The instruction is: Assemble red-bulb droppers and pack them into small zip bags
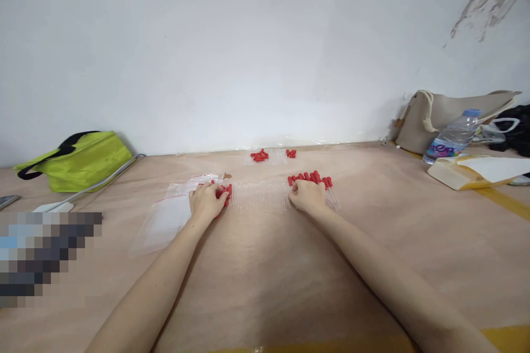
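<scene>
A row of thin clear glass tubes (260, 197) lies side by side on the brown paper. At its left end my left hand (207, 199) is over a small pile of red rubber bulbs (229, 194), its fingers curled and pinching among them. At the other end of the row, my right hand (307, 195) has its thumb and fingertips closed on the last tube. Beside and partly behind the right hand lie several glass droppers with red bulbs (328, 182) on their ends. Clear plastic zip bags (165, 222) lie under and left of my left hand.
More red bulbs (260, 155) and clear tubes lie farther back near the wall. On the left are a lime-green bag (91, 160) and a white cable (103, 179). A water bottle (452, 137), a beige bag (451, 107) and an envelope (476, 171) occupy the right.
</scene>
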Motion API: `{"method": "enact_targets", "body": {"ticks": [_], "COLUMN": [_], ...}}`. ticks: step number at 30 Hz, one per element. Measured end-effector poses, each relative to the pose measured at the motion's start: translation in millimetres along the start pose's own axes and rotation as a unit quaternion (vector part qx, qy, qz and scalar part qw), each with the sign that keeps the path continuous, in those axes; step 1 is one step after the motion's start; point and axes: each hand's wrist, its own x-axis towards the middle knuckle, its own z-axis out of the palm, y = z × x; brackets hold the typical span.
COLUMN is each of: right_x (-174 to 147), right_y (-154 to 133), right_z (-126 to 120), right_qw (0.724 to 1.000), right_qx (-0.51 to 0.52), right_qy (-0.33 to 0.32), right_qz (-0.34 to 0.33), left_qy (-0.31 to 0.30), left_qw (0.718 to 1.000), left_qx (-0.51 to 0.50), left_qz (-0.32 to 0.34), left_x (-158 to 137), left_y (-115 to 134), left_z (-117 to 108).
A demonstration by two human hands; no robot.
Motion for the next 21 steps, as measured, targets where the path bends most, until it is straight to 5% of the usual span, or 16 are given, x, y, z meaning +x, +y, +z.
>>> {"method": "enact_targets", "body": {"ticks": [8,12,17,21], "right_x": [0,-2,-10,-21], "right_y": [-4,-9,-1,18], "right_z": [3,5,-7,-11], "right_qw": [0.998,0.998,0.999,0.982], "right_qx": [-0.054,-0.057,-0.042,0.099], "right_qy": [-0.018,-0.018,0.031,0.066], "right_qz": [-0.001,-0.004,-0.012,-0.147], "left_qy": [0.069,0.005,-0.112,-0.112], "left_qw": [0.987,0.952,0.923,0.917], "left_qx": [-0.129,-0.267,-0.294,-0.317], "left_qz": [0.064,0.147,0.221,0.217], "left_x": [-7,-36,-72,-77], "left_y": [24,57,78,79], "left_z": [-15,-12,-1,4]}}
